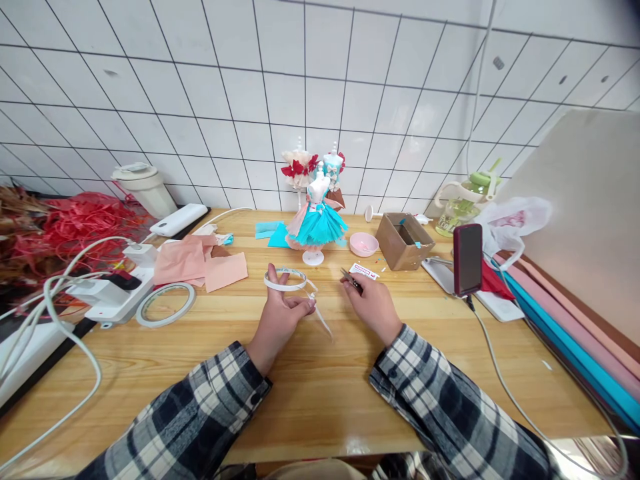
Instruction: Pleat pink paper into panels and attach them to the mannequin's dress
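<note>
My left hand (pixel 280 317) is closed around a narrow roll of white tape (pixel 285 288), which loops over the fingers. A loose strip (pixel 323 320) hangs from it by the thumb, down to the right. My right hand (pixel 373 303) rests near the wooden table, closed on a small pointed metal tool (pixel 352 280) whose handle is mostly hidden. Beyond both hands stands a miniature dress form in a blue and pink paper dress (pixel 319 223). Just past the right hand lies a small white card with red print (pixel 364 271).
Two more dressed forms stand behind, one with red flowers (pixel 299 167). A pink bowl (pixel 364 245) and cardboard box (pixel 404 243) sit to the right, a phone (pixel 468 259) beyond. Left are pink paper sheets (pixel 185 259), another tape roll (pixel 166 305) and a cabled power strip (pixel 120 293).
</note>
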Demonstrator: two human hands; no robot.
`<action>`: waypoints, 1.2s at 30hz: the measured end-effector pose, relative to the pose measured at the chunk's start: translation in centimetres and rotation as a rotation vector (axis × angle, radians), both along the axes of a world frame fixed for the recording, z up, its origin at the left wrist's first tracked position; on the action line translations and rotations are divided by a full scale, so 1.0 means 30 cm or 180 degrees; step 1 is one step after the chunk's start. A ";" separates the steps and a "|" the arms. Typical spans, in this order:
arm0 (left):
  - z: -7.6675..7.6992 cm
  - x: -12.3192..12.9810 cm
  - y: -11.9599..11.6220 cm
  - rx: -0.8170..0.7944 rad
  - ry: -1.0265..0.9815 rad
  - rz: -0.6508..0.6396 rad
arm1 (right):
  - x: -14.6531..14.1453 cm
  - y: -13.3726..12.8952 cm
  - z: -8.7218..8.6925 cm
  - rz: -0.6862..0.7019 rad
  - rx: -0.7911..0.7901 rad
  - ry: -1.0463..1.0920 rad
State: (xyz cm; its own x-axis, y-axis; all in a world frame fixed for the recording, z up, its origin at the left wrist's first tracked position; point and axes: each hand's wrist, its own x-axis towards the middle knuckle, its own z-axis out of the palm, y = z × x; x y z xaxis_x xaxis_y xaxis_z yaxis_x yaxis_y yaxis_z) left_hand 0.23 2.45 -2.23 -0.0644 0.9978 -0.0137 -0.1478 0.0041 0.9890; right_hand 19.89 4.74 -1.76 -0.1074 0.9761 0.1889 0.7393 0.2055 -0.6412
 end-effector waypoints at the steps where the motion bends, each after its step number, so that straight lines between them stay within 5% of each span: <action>1: -0.001 0.001 -0.001 0.0000 0.0017 -0.0049 | -0.010 -0.002 -0.002 0.0137 0.0185 0.0325; 5: -0.002 0.006 -0.004 0.0052 0.0070 -0.0310 | -0.071 -0.033 -0.012 0.1009 0.0208 0.1381; 9: 0.001 0.003 -0.006 -0.0009 0.0029 -0.0429 | -0.098 -0.046 -0.022 0.0976 -0.0395 0.1653; 20: -0.012 0.016 -0.009 -0.0125 0.0291 -0.0431 | -0.073 -0.029 -0.029 0.0423 -0.0171 0.0737; 28: -0.017 -0.010 0.011 -0.0152 0.0163 -0.0041 | -0.064 -0.048 0.011 0.0287 0.0337 0.0837; 33: 0.005 -0.004 0.007 -0.0246 0.0251 0.0092 | -0.072 -0.068 0.025 0.0890 -0.0358 0.0149; 36: 0.011 -0.001 0.005 -0.0244 0.0334 0.0122 | -0.080 -0.070 0.021 0.0882 -0.0499 -0.0316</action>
